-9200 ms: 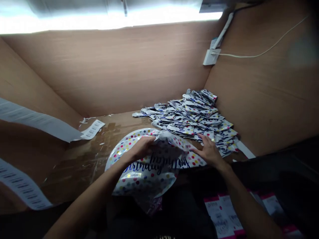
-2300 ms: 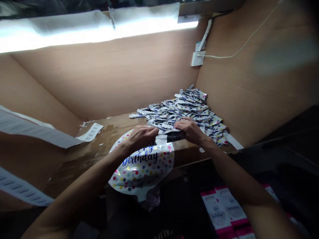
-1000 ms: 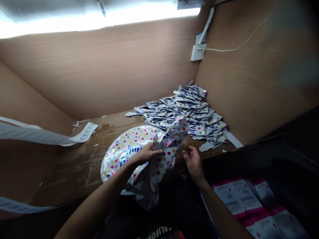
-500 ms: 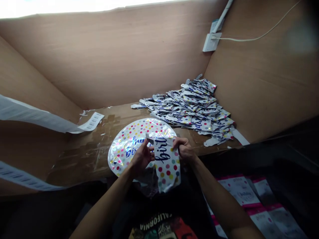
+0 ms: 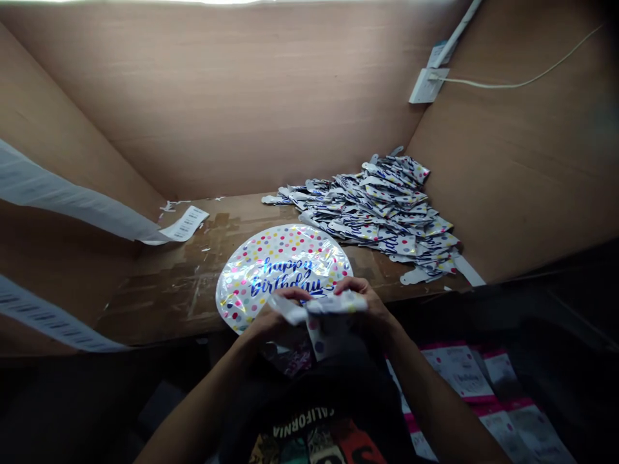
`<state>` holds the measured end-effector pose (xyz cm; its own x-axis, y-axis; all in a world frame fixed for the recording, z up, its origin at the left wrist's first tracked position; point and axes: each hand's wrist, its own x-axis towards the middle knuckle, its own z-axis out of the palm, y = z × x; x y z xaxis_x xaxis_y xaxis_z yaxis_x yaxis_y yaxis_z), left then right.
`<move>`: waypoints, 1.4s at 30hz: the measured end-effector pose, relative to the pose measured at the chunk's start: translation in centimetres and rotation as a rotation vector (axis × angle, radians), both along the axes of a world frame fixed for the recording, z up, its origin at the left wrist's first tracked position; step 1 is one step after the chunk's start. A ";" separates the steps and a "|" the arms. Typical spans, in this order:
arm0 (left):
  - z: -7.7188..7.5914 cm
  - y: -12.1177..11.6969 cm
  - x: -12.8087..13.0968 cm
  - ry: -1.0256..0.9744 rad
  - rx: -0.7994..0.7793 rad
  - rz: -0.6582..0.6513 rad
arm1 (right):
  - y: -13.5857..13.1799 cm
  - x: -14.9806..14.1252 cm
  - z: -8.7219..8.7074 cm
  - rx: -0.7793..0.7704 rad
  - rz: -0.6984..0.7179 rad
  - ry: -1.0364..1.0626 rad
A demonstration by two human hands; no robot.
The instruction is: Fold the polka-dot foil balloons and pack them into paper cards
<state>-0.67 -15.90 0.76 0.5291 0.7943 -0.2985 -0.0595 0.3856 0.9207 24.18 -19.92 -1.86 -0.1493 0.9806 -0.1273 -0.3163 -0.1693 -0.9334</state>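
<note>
Between my two hands, close to my chest, is a dotted foil balloon (image 5: pixel 329 325), flat and partly folded, its upper part blurred by motion. My left hand (image 5: pixel 278 316) grips its left side, where a pale tail sticks out. The right side is held by my right hand (image 5: pixel 365 303), fingers bent over the top edge. Just beyond them a flat round foil balloon (image 5: pixel 285 254) lies on the cardboard surface, with "happy birthday" in blue and coloured dots. To the right is a big heap of folded balloons (image 5: pixel 377 212) of the same print.
Cardboard walls (image 5: pixel 242 96) enclose the brown work surface (image 5: pixel 169 290) at the back and sides. Strips of printed labels (image 5: pixel 184 225) hang in from the left. A white power socket (image 5: pixel 428 84) with a cable is in the back right corner. Pink-edged packets (image 5: pixel 464 374) lie below right.
The balloon in my hands has gone from hanging flat with its lettering showing to being folded over at the top. My hands have lowered a little, uncovering the round balloon's print.
</note>
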 end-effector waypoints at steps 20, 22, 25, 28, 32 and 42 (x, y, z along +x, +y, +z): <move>-2.5 2.1 -8.0 0.772 1.047 -0.195 | 3.2 10.4 6.3 0.293 -0.885 -0.790; -4.5 2.3 -10.3 0.758 1.245 -0.369 | 5.4 13.4 10.6 0.405 -1.020 -0.912; -6.5 3.4 -11.5 0.895 1.399 -0.537 | 11.4 18.0 17.6 0.493 -1.218 -1.055; -7.2 5.0 -10.8 1.103 1.332 -0.451 | 17.8 20.7 20.8 0.313 -1.151 -1.147; -7.3 6.8 -9.4 1.240 1.191 -0.298 | 19.3 15.0 15.6 0.611 -0.724 -1.290; -6.0 4.4 -11.4 0.962 1.248 -0.327 | 7.0 -4.4 -2.5 1.104 0.506 -1.451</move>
<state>-12.08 -11.51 -5.22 0.7242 0.6805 0.1117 0.6283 -0.7178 0.2999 19.75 -12.95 -4.38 -0.7793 0.6039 0.1672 0.5885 0.7970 -0.1359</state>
